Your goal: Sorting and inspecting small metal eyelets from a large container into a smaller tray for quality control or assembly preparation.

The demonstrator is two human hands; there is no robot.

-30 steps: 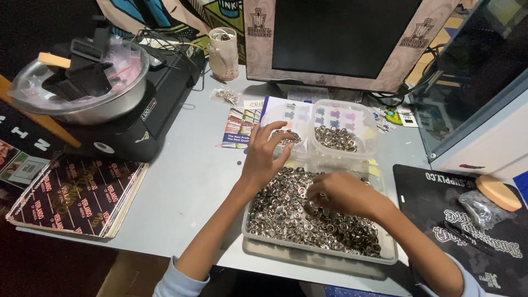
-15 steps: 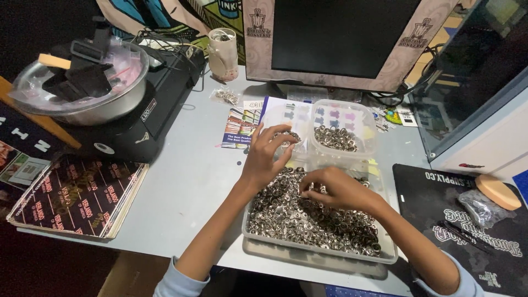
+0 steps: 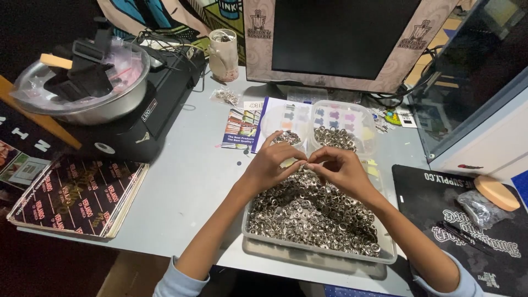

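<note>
A clear plastic tray (image 3: pixel 385 254) in front of me holds a heap of small silver metal rings (image 3: pixel 308 212). My left hand (image 3: pixel 270 166) and my right hand (image 3: pixel 336 169) hover over the far end of the heap. Their fingertips meet and pinch a small metal piece between them, too small to make out. Just behind the hands stand two small clear tubs: the left tub (image 3: pixel 283 122) with a few pieces, the right tub (image 3: pixel 342 131) with a layer of metal rings.
A monitor (image 3: pixel 344 38) stands at the back. A metal bowl (image 3: pixel 82 91) rests on a black machine (image 3: pixel 143 118) at the left, with printed boards (image 3: pixel 77 198) below it. A black mat (image 3: pixel 473 225) with a small bag lies at the right. A cup (image 3: pixel 223 47) and leaflets (image 3: pixel 242 126) sit behind.
My left hand drew back from the small left tub toward the tray. My right hand rose off the heap, and the two hands now meet fingertip to fingertip.
</note>
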